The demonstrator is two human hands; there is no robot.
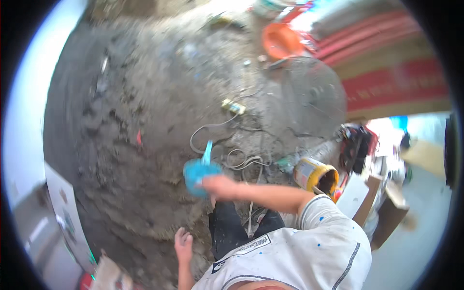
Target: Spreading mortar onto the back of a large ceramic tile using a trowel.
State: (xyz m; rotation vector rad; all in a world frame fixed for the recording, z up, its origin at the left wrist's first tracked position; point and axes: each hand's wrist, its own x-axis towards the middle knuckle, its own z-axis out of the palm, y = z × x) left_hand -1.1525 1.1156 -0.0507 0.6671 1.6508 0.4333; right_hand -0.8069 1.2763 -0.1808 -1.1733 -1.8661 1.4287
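My right hand is closed on a light-blue plastic container, with a light-blue handle or tool sticking up from it, held out in front of my legs over the rough grey floor. The container is slightly blurred, and my fingers partly cover it. My left hand hangs lower, beside my left leg, fingers loosely bent and apart, holding nothing.
A white cord runs from a power strip. A yellow bucket lies tilted right; beyond are a round wire-mesh object, an orange basin, red-and-brown stacked material and cardboard. A white board stands left.
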